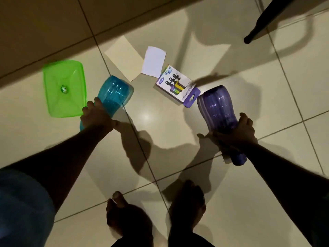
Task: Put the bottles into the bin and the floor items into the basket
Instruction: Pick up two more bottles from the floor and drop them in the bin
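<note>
Nearest the camera, the left foot [124,216] and the right foot [187,202] stand bare on the tiled floor [178,132], behind both wrists. The left hand [97,116] is clenched round the narrow part of a blue bottle [114,95], whose wide base points away beyond the knuckles. The right hand [238,132] grasps a purple bottle [217,107] near its neck. The cap end sticks out behind the palm toward the person, and the body reaches forward past the fingers. Whether either bottle is clear of the tiles cannot be told. That makes two bottles, one in each hand. Just outside the left hand, touching or nearly touching its fingers, lies one green plastic lid [65,88], flat on the floor. Between the two hands and a little ahead of them lies one printed package [176,84], its purple hang tab just beside the purple bottle's base. Farther ahead are two blank sheets: a white paper [154,62] overlapping the package's far edge, and a cream card [124,58] just beyond the blue bottle. Farthest off, well ahead of the right hand, stands one dark furniture leg [258,27].
</note>
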`<control>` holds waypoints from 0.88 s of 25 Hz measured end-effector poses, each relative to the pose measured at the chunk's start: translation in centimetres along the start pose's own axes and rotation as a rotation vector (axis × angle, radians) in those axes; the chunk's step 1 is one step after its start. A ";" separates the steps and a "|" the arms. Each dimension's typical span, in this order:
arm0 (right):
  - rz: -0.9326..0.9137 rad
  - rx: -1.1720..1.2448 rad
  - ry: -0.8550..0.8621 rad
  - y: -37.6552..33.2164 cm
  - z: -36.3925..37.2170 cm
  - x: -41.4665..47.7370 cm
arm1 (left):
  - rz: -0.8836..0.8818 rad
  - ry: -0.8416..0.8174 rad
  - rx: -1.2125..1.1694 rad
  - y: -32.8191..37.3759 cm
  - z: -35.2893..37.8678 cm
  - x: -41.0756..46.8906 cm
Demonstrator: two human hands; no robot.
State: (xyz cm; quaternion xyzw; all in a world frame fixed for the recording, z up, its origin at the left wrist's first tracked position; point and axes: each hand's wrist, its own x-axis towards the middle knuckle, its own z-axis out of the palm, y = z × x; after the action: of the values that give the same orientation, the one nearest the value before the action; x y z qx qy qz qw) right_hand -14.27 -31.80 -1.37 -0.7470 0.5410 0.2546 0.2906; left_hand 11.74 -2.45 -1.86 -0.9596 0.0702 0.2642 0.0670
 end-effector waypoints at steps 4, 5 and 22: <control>0.046 -0.021 0.076 -0.9 2.3 0.8 | 0.056 0.116 0.073 -1.4 0.7 1.6; 0.051 -0.024 0.105 -1.0 2.6 0.9 | 0.061 0.129 0.088 -1.5 0.7 1.8; -0.104 0.329 0.105 -11.4 -10.9 -23.8 | -0.117 -0.275 -1.017 -5.7 -16.7 -22.1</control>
State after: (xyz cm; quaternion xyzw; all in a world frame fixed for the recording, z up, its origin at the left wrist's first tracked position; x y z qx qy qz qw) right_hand -9.46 -21.02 24.60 -0.7285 0.5506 0.1077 0.3931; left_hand 2.22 2.62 24.28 -0.8296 -0.1299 0.3842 -0.3838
